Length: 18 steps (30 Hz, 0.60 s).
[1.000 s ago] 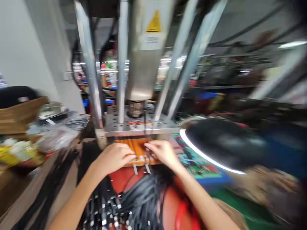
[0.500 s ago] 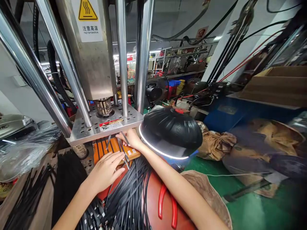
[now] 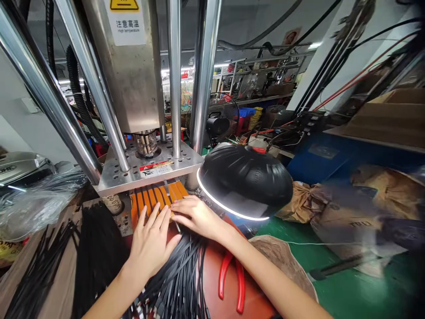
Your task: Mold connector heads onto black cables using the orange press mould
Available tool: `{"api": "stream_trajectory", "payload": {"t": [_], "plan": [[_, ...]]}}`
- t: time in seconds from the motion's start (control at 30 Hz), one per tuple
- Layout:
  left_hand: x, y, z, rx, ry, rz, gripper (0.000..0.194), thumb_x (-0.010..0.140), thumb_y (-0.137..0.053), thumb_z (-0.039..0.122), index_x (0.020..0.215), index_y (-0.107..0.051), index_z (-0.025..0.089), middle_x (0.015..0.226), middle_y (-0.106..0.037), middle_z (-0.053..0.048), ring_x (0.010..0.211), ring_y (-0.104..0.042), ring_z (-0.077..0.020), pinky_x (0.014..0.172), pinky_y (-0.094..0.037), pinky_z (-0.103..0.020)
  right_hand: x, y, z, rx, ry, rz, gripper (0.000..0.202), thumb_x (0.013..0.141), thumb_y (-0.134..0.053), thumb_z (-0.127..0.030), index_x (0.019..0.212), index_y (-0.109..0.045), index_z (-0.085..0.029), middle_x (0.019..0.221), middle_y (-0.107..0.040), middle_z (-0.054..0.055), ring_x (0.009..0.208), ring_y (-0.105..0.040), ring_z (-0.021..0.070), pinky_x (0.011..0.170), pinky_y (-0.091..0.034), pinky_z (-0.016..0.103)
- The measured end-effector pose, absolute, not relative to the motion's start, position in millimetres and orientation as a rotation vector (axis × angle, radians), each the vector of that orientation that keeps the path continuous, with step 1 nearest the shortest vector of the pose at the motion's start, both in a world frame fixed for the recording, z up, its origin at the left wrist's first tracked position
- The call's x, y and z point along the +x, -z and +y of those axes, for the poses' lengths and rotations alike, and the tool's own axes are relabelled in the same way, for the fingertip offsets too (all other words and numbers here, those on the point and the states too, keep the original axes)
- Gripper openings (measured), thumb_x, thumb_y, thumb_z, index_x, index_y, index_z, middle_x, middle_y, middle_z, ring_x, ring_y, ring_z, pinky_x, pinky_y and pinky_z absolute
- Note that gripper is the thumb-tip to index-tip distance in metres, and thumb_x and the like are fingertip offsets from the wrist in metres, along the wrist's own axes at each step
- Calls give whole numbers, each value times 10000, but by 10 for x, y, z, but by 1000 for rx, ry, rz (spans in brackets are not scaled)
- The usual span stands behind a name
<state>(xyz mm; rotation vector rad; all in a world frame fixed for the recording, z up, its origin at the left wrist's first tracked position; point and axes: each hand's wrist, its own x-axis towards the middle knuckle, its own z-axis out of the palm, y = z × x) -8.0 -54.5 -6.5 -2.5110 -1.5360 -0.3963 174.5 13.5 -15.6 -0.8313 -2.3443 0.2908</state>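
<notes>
An orange slotted fixture (image 3: 142, 199) with black flat cables lying in its grooves sits under the metal press plate (image 3: 166, 170). My left hand (image 3: 154, 241) rests open at the fixture's near edge, its fingertips spread on it and the thumb out to the right. From the right, my right hand (image 3: 199, 217) bends its fingers and thumb together at the fixture's near right corner; what lies between them is hidden. Below both hands a bundle of black cables (image 3: 182, 274) spreads over the reddish-brown surface (image 3: 215, 270).
A heated press head (image 3: 133, 79) with a high-temperature label stands between steel columns above. A black domed lamp (image 3: 245, 181) glows at the right. Red-handled pliers (image 3: 241, 283) lie near my right forearm. More black cables (image 3: 96, 252) are at the left.
My right hand has drawn back from under the press plate toward me and come beside my left hand. The left fingers have spread over the fixture edge. The view has shifted slightly.
</notes>
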Motion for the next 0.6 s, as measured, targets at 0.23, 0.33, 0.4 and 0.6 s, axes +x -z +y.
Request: {"api": "stream_trajectory", "payload": {"t": [0.23, 0.33, 0.4, 0.6], "plan": [[22, -49, -390, -2485, 411, -1731, 572, 958, -300, 480, 1343, -506, 111, 1377, -504, -98, 1380, -308, -318, 1153, -197, -565, 1738, 54, 23, -1021, -135, -2532, 409, 980, -432, -314, 1343, -514, -145, 1359, -515, 101, 1335, -357, 299, 1073, -341, 526], [26, -75, -155, -2449, 382, -1847, 620, 964, -216, 514, 1341, -508, 117, 1384, -498, -109, 1405, -251, -307, 1156, -129, -578, 1584, -113, 176, -1145, -181, -2547, 406, 976, -402, -289, 1332, -531, -145, 1352, -520, 107, 1327, -357, 339, 1076, -298, 577], [18, -68, 33, -2421, 342, -1939, 659, 958, -167, 543, 1353, -495, 129, 1415, -464, -109, 1419, -214, -295, 1160, -85, -572, 1479, -175, 307, -1212, -226, -2540, 392, 974, -399, -286, 1315, -547, -159, 1363, -508, 108, 1304, -387, 347, 1070, -295, 581], [-64, -68, 489, -2398, 287, -2037, 663, 962, -153, 514, 1374, -455, 91, 1441, -421, -144, 1360, -345, -310, 1138, -184, -539, 1273, -124, 734, -1311, -254, -2482, 336, 980, -459, -380, 1188, -606, -160, 1243, -584, 137, 1144, -530, 287, 1011, -386, 495]]}}
